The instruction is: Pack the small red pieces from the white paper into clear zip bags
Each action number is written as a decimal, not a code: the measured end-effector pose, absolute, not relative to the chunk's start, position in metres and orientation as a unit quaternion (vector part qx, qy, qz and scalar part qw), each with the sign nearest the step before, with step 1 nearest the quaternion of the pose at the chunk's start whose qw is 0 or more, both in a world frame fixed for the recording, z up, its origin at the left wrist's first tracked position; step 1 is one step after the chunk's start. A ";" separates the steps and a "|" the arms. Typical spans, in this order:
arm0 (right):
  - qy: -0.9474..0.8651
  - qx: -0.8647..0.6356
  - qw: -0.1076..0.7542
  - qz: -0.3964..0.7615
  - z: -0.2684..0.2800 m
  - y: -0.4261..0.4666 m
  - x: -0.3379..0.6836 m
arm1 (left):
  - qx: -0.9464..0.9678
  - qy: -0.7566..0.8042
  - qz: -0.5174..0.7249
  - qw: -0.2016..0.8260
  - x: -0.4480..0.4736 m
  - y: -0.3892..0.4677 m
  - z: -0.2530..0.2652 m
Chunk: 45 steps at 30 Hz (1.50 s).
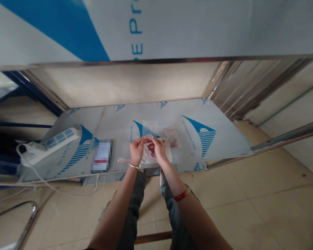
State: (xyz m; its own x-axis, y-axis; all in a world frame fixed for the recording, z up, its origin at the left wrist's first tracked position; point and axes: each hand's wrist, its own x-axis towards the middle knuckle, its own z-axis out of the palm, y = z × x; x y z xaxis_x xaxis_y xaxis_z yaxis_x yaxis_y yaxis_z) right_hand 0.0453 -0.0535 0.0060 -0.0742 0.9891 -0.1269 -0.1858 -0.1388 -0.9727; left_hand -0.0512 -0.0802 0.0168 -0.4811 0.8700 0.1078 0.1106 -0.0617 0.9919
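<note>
My left hand and my right hand are close together above the shelf, fingers bent into a pinch. Whatever is between the fingertips is too small to make out. Below them lies a white sheet or bag, with dark red pieces visible between the hands. Just beyond the fingertips is a small clear plastic bag; I cannot tell whether the fingers touch it. To the right rests a clear bag with red stripes, small reddish bits showing at its lower end.
A phone lies left of the hands with a white cable attached. Farther left sits a white power strip. The film-covered shelf ends at a near edge above my knees. A higher film-covered panel overhangs the back.
</note>
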 end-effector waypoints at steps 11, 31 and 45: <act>-0.601 -0.465 0.466 0.453 -0.004 -0.065 0.023 | 0.319 0.722 0.589 0.173 -0.095 -0.111 0.003; -0.543 -0.750 0.373 0.065 -0.024 -0.056 0.110 | 0.375 0.868 0.320 0.053 -0.121 -0.167 -0.008; -0.405 -0.713 0.552 0.151 -0.023 -0.061 0.142 | 0.400 0.788 0.469 0.002 -0.085 -0.194 0.001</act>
State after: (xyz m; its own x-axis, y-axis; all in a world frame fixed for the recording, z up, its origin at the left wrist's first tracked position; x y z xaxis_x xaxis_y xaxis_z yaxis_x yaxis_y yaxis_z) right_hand 0.1421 -0.0605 -0.0234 0.6270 0.7441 0.2307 0.4104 -0.0638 -0.9096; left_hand -0.0853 -0.1937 0.0013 -0.6804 0.6321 0.3707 0.6275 0.2413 0.7403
